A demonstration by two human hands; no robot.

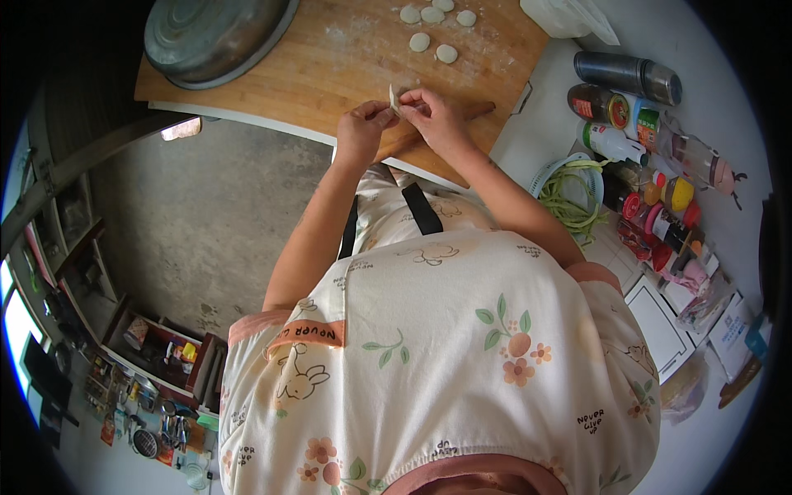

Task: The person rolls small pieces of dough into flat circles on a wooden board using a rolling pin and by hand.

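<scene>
A thin piece of pale dough (393,98) stands on edge between my two hands, above the near part of a wooden board (334,80). My left hand (366,127) pinches its left side between thumb and fingers. My right hand (436,117) pinches the other side. Beneath and behind my hands lies a wooden rolling pin (479,111), partly hidden by my right hand. Several small flattened dough pieces (419,42) lie on the floured board beyond my hands.
A large metal basin (213,37) rests upside down at the board's far left. To the right are a basket (537,179) of green beans (566,189), a steel thermos (625,75), jars (594,104) and bottles. A white plastic container (560,17) stands at the board's far right corner.
</scene>
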